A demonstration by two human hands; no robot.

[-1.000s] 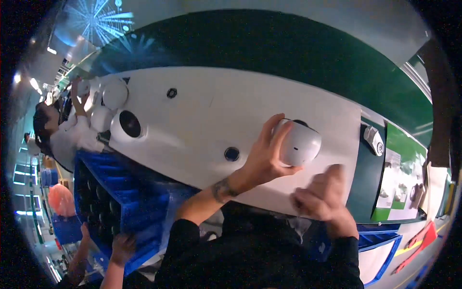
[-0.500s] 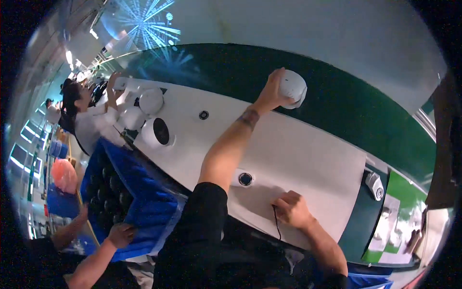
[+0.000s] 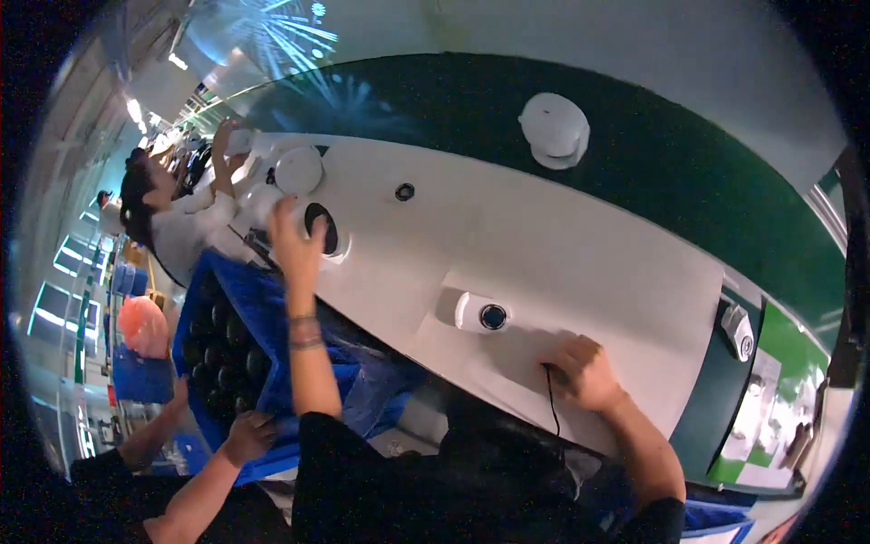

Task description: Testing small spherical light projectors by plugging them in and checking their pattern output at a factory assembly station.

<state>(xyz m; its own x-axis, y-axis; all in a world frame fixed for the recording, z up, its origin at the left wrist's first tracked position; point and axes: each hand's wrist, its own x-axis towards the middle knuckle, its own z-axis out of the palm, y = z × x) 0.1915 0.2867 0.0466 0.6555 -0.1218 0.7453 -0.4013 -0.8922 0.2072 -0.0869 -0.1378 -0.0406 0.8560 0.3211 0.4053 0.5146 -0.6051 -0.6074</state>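
Fingers spread, the left hand point(image 3: 299, 243) meets a white rounded shell with a black disc face point(image 3: 342, 243), contact unclear; the right hand point(image 3: 589, 374) pinches a thin black cord point(image 3: 552, 399), right of a white block with dark round lens point(image 3: 468, 312).

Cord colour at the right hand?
Black: the cord at the right hand, best seen in the head view.

A factory workshop
Long white workbench point(image 3: 535, 236), blue crate point(image 3: 249, 290) of dark rounded parts point(image 3: 222, 340), another worker point(image 3: 186, 238) farther along the bench.
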